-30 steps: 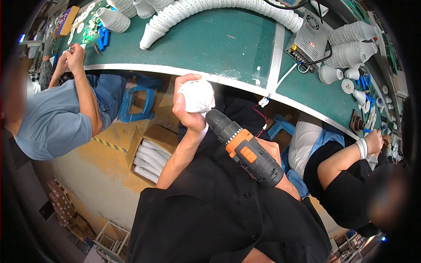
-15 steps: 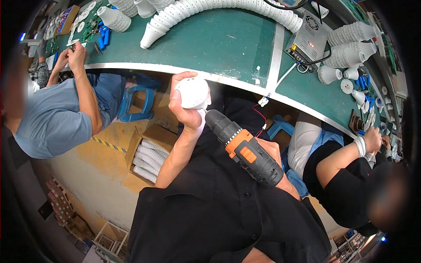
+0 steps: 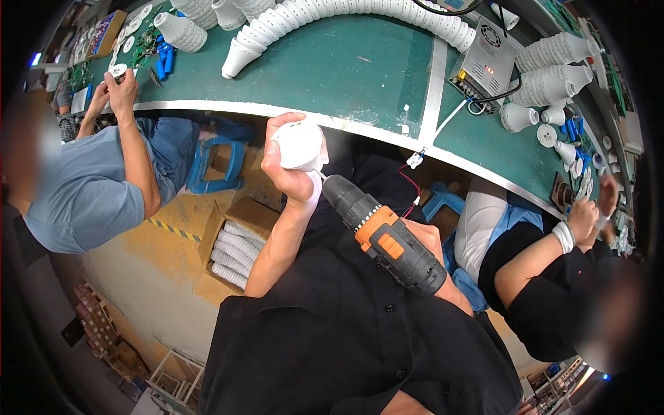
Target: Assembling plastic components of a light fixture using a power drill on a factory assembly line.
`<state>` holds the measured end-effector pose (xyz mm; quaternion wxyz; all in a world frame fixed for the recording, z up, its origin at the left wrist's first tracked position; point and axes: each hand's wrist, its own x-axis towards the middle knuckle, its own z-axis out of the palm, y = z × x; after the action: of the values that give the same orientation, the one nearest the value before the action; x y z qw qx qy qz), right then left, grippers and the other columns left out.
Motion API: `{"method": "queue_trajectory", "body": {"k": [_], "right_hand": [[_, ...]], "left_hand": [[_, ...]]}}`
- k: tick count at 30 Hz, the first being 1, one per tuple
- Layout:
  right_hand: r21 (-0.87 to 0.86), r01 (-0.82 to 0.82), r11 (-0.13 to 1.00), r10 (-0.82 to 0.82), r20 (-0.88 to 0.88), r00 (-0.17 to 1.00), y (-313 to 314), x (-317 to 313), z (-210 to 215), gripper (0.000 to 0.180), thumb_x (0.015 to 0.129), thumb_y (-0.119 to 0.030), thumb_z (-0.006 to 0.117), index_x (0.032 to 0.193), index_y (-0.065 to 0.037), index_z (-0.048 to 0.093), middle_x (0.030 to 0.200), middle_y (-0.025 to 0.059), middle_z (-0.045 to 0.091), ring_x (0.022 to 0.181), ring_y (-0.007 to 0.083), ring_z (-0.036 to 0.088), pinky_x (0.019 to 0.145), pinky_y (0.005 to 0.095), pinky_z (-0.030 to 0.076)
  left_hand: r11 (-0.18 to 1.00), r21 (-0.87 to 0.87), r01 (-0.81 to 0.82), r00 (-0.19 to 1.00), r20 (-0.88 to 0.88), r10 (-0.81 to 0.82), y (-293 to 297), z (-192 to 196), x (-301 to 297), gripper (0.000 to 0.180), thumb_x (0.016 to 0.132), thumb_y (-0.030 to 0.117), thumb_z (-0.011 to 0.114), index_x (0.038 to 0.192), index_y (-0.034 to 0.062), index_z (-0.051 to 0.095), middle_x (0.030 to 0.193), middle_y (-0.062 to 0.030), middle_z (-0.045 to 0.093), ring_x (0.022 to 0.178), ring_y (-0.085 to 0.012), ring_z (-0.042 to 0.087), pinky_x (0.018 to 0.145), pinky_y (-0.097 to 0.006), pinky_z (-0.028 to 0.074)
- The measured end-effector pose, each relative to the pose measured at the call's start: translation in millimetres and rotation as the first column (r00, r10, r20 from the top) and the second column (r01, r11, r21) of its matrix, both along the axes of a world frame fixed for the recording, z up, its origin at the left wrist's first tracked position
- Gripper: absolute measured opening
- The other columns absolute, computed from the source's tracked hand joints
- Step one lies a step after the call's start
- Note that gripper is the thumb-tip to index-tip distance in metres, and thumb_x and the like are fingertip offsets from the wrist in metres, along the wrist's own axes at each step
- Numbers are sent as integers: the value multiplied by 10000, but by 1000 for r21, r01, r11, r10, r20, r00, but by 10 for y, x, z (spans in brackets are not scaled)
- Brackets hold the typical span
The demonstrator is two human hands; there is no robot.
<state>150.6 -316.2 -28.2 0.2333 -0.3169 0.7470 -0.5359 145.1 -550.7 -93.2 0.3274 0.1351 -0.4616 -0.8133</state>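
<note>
My left hand [image 3: 287, 159] is closed around a white round plastic housing [image 3: 301, 146], held up just in front of the bench edge. A black and orange cordless drill [image 3: 389, 238] is in my right hand [image 3: 430, 242], whose fingers wrap its handle, mostly hidden behind the drill body. The drill points up and to the left. Its thin bit reaches the lower right side of the housing; whether the tip touches it cannot be made out.
On the green workbench [image 3: 346, 69] lies a long curved stack of white cups [image 3: 311, 10]. A metal power supply [image 3: 484, 62] with cables stands to the right. Co-workers sit at left and right. A carton [image 3: 238, 242] of white parts is on the floor at left.
My left hand and the housing have shifted slightly left and tilted. The drill has barely moved. At the right, the co-worker's hands have moved; the left co-worker now holds up a white disc.
</note>
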Motion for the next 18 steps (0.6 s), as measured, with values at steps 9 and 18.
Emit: {"method": "queue_trajectory", "body": {"k": [9, 18], "right_hand": [[-3, -29, 1000, 29, -24, 999, 9, 26, 3, 236, 724, -23, 749, 929, 45, 654, 808, 133, 660, 664, 267, 675, 578, 323, 510], [16, 1, 1000, 3, -214, 977, 6, 11, 45, 211, 733, -8, 765, 927, 20, 688, 806, 120, 695, 686, 251, 719, 609, 303, 540]], "left_hand": [[999, 40, -20, 1000, -22, 21, -66, 6, 11, 552, 938, 473, 326, 1126, 0, 540, 705, -175, 578, 536, -224, 520, 474, -314, 437], [759, 644, 98, 995, -46, -90, -499, -136, 12, 554, 926, 501, 402, 1113, 6, 565, 789, -142, 577, 594, -229, 518, 508, -331, 417]]}}
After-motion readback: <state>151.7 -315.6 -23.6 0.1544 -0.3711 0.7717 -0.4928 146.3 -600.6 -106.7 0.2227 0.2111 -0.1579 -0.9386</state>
